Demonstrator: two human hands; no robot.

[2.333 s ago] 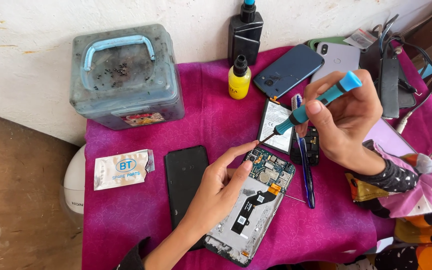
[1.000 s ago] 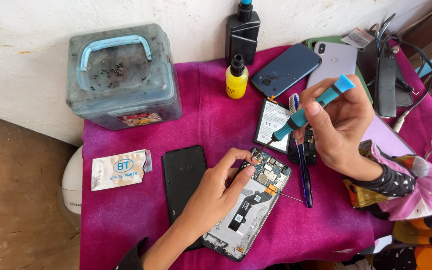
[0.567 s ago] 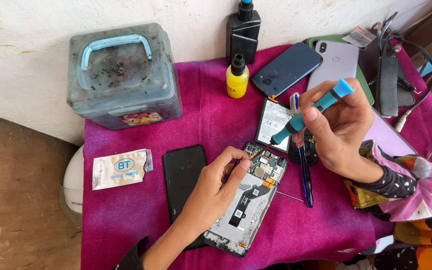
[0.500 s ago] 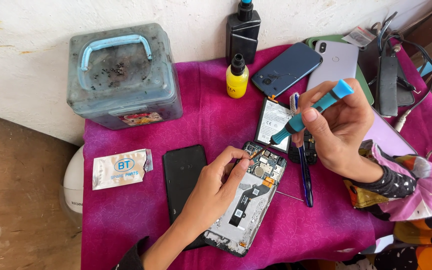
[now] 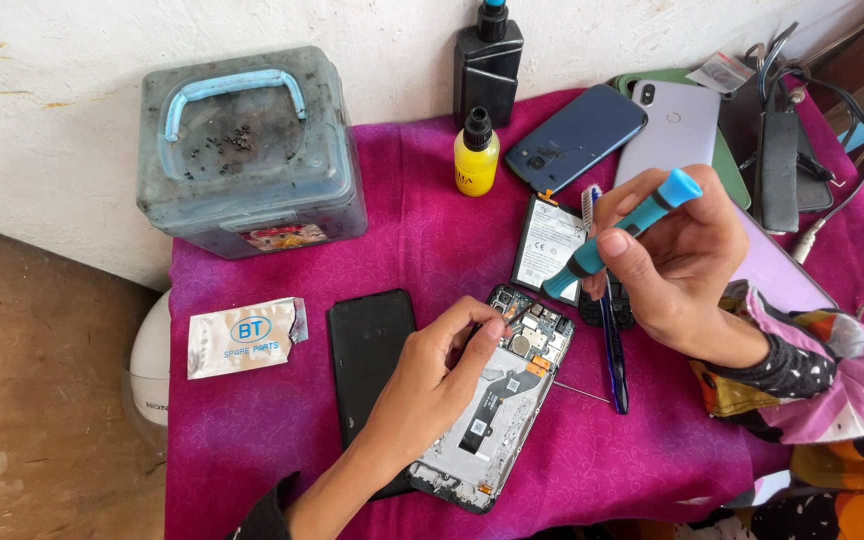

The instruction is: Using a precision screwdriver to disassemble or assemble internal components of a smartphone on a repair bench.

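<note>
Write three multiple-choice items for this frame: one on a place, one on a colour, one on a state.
1. Where does the yellow bottle stand?
A. On the grey box
B. On the cloth, in front of the black bottle
C. Inside the opened phone

2. What colour is the screwdriver handle?
A. Blue
B. Red
C. Green

3. What state is the opened phone in?
A. Back cover on
B. Back off, circuit board showing
C. Screen lit

Key: 1 B, it stands on the magenta cloth just before the black bottle. 2 A, the right hand grips a blue handle. 3 B, the board and flex cable show beside the left hand.
</note>
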